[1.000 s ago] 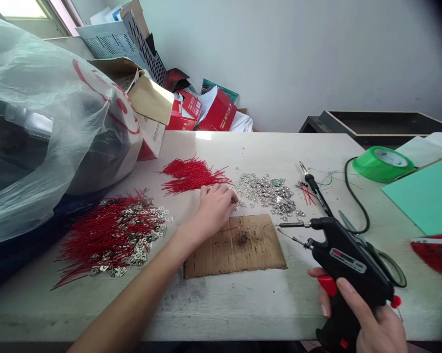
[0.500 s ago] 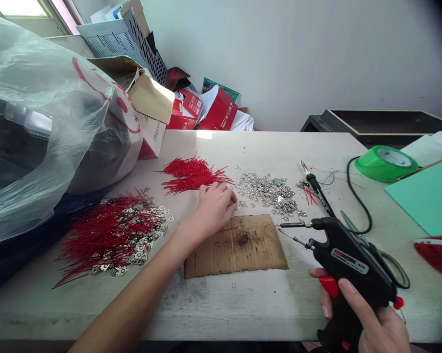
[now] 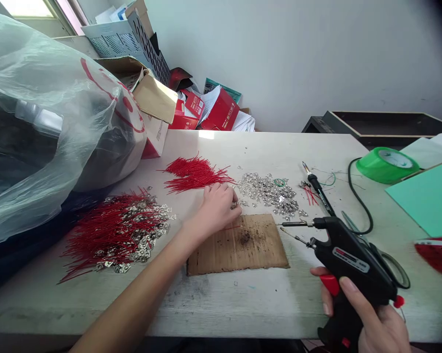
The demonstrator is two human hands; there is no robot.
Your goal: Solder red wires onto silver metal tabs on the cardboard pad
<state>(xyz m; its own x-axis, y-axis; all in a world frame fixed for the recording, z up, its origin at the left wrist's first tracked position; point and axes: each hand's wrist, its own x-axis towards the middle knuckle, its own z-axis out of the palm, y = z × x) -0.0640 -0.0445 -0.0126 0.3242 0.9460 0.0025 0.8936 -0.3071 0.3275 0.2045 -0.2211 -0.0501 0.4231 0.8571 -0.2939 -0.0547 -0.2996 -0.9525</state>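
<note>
My right hand grips a black soldering gun with a red trigger, its tip pointing left over the cardboard's right edge. My left hand is closed, fingers curled downward at the far edge of the scorched cardboard piece. What its fingertips hold, if anything, is hidden. A single red wire shows on the cardboard beside that hand. Just beyond the hand lies a bundle of red wires, and to its right a heap of small metal pieces. Red wires with metal pieces attached are piled at left.
A pencil-type soldering iron lies behind the gun. Green tape and a green sheet are at right. A big plastic bag crowds the left side; red boxes stand at the back.
My left hand has shifted very slightly, staying by the cardboard's far edge with its fingers closed. The soldering gun stays in my right hand, almost unmoved. The whole view has shifted a little.
</note>
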